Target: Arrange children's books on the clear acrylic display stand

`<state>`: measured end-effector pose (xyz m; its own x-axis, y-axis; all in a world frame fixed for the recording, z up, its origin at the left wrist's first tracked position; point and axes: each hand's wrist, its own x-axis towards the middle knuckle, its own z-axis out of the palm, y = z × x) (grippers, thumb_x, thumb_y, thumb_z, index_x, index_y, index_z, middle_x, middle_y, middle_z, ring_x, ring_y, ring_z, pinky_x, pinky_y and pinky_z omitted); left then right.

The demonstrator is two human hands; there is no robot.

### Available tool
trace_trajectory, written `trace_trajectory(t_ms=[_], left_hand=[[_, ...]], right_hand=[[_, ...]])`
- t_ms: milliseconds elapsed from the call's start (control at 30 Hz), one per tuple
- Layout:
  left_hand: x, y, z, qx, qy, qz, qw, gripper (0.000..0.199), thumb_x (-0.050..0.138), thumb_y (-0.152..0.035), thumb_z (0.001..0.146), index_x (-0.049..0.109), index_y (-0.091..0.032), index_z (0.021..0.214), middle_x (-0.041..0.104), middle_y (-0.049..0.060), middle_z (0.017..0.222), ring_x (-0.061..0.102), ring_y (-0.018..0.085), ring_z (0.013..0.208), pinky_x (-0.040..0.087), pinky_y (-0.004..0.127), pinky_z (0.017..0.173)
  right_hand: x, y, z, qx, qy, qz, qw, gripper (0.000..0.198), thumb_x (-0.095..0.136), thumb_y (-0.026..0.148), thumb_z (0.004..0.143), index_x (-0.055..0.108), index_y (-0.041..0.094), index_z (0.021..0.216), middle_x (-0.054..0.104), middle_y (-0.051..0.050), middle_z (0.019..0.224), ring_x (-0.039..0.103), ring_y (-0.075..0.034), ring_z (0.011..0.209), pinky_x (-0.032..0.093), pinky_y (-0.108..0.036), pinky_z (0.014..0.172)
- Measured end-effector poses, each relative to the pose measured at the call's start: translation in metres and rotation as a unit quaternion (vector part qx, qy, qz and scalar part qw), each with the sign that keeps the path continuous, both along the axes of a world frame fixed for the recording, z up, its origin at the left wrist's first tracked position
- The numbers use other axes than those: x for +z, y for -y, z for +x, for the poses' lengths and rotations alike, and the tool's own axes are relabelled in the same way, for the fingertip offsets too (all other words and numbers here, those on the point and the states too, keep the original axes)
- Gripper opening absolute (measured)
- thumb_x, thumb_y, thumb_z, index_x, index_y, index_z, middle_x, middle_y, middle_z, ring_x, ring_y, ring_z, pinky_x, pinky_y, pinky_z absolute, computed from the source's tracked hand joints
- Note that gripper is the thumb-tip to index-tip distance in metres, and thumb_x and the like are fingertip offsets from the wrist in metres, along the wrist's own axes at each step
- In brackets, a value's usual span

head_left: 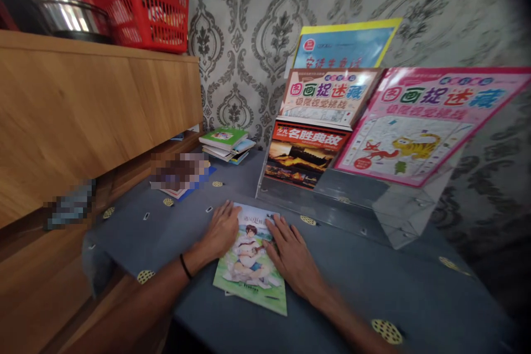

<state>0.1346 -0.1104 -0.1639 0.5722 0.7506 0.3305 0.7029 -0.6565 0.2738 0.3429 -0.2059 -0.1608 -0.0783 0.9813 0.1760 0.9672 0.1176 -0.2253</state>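
Note:
A thin book (251, 260) with a drawn figure playing a guitar on its white and green cover lies on the cloth-covered table. My left hand (224, 230) is at the book's upper left edge, its fingers curled round that edge and the thumb side against the cover. Along the opposite edge rests my right hand (293, 257), fairly flat, with its fingers stretched out and their tips on the cover's upper right part. A small pale corner (228, 293) pokes out under the book's lower left side.
Behind the book stands a clear display rack (398, 215) with several books, among them a pink one (427, 127) and a red one (305, 155). A stack of books (224, 141) sits at the back left. A red basket (136, 5) is on the wooden cabinet (103, 105).

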Motion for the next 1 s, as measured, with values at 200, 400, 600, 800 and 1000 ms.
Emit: trace_trajectory(t_ms=[200,400,600,800,1000], left_hand=[[-0.016,-0.008,-0.002,-0.014,0.067,0.040,0.997,0.039,0.039,-0.016,0.093,0.058,-0.016,0.127,0.062,0.018,0.136,0.055,0.029,0.132,0.044,0.052,0.110],[-0.012,-0.013,-0.004,-0.039,0.179,-0.053,0.982,0.043,0.042,-0.026,0.090,0.059,-0.017,0.128,0.066,0.015,0.131,0.059,0.029,0.125,0.047,0.051,0.108],[0.008,-0.020,-0.004,-0.037,0.345,-0.249,0.904,0.051,0.056,-0.049,0.080,0.061,-0.017,0.120,0.069,0.014,0.126,0.063,0.031,0.119,0.050,0.046,0.103],[0.016,-0.016,0.003,0.038,0.453,-0.436,0.777,0.076,0.073,-0.057,0.065,0.055,-0.015,0.125,0.073,0.016,0.110,0.071,0.031,0.101,0.058,0.037,0.076],[0.012,-0.026,0.000,0.016,0.387,-0.383,0.839,0.064,0.070,-0.061,0.066,0.063,-0.015,0.110,0.073,0.012,0.096,0.071,0.031,0.089,0.057,0.040,0.074]], right_hand=[[0.021,0.007,-0.010,-0.012,-0.001,-0.038,0.999,0.056,0.040,0.042,0.102,0.046,0.015,0.150,0.034,-0.015,0.161,0.029,-0.031,0.150,0.028,-0.053,0.121],[0.036,0.014,-0.017,-0.026,-0.015,-0.061,0.998,0.055,0.045,0.035,0.101,0.043,0.013,0.151,0.030,-0.017,0.162,0.026,-0.032,0.150,0.028,-0.052,0.121],[0.046,0.020,-0.018,-0.031,-0.066,-0.060,0.996,0.056,0.049,0.035,0.099,0.042,0.014,0.151,0.028,-0.017,0.162,0.024,-0.033,0.151,0.028,-0.054,0.121],[0.051,0.025,-0.017,-0.037,-0.087,-0.076,0.993,0.058,0.048,0.037,0.100,0.040,0.013,0.153,0.025,-0.018,0.163,0.023,-0.033,0.151,0.025,-0.052,0.122],[0.043,0.026,-0.011,-0.020,-0.105,-0.039,0.994,0.057,0.046,0.042,0.100,0.044,0.014,0.150,0.032,-0.019,0.161,0.026,-0.032,0.151,0.025,-0.052,0.122]])
